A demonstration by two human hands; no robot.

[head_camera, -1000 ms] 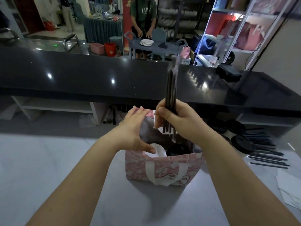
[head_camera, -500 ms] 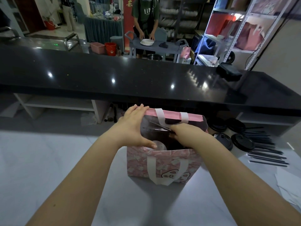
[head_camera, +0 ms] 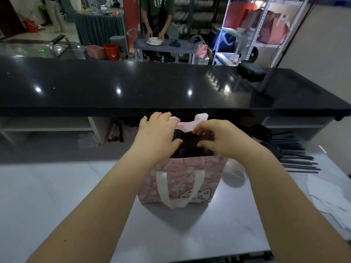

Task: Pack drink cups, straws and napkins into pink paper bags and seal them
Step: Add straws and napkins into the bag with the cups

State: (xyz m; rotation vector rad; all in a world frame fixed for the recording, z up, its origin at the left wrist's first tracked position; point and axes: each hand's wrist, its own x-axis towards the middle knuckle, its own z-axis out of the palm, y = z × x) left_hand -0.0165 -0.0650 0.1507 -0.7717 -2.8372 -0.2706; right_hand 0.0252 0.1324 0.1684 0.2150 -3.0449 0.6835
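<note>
A pink paper bag (head_camera: 182,175) with white handles stands upright on the pale table, right in front of me. My left hand (head_camera: 157,133) lies over the bag's left top; its fingers reach over the far rim and its thumb points into the opening. My right hand (head_camera: 224,139) is at the right top, with curled fingertips on the far rim near the rear handle. Dark contents (head_camera: 190,147) fill the open mouth, and I cannot make out single cups or straws inside.
Loose black straws (head_camera: 298,158) and black-lidded cups (head_camera: 266,130) lie to the right of the bag, with white napkins (head_camera: 326,194) nearer the right edge. A pale cup (head_camera: 235,169) stands just behind the bag's right side. A raised black counter (head_camera: 133,86) runs across behind.
My right hand lowered a bundle of black straws into the bag, let go and came up to the far rim. My left hand shifted from the near rim across the top.
</note>
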